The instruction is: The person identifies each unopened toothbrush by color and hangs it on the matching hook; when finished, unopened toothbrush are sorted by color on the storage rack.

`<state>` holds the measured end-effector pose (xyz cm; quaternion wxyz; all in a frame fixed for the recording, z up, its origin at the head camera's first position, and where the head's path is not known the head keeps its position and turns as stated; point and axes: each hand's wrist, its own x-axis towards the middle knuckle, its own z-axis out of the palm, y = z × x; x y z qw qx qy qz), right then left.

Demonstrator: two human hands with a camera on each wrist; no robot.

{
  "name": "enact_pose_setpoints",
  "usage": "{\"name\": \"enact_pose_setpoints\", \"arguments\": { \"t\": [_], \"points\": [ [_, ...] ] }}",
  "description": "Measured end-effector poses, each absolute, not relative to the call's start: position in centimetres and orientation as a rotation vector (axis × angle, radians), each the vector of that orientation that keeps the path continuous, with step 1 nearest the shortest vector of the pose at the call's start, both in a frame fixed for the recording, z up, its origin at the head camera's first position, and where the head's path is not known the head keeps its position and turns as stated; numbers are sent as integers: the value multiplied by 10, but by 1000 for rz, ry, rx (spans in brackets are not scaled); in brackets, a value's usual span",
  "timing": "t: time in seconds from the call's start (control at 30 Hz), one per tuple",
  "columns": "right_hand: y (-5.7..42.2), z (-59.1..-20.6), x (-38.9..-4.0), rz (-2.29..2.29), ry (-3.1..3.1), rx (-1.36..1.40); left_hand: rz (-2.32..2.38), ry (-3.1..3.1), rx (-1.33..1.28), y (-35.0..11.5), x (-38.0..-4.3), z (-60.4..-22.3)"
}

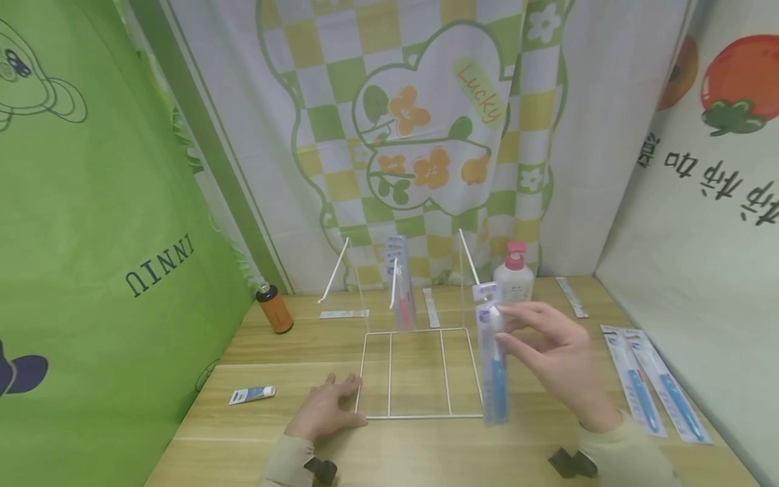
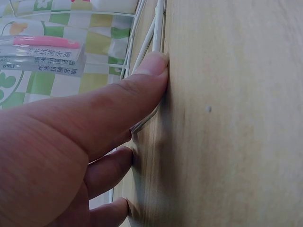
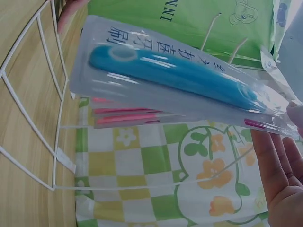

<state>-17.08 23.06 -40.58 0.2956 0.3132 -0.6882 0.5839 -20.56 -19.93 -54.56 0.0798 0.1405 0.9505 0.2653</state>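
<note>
A white wire rack with three upward-slanting hooks stands on the wooden table. My left hand rests at its front left corner; in the left wrist view the thumb presses by the base wire and the other fingertips touch the tabletop. Between thumb and fingers, my right hand pinches a packaged blue toothbrush upright, its pack top overlapping the right hook's tip in the head view. Several packaged pink toothbrushes hang on the middle hook. No pack hangs on the left hook.
Two more packaged blue toothbrushes lie at the right. Behind the rack stands a white pump bottle with a pink top. An orange bottle and a small tube are at the left. Narrow white strips lie toward the back.
</note>
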Motion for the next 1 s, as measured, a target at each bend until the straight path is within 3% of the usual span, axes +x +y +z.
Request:
{"name": "enact_pose_setpoints", "arguments": {
  "t": [0.5, 1.0],
  "points": [
    [213, -425, -219, 1253, -1814, 756, 804, 2846, 417, -202, -206, -548],
    [201, -429, -297, 1091, -1832, 598, 790, 2856, 423, -202, -208, -550]
  ]
}}
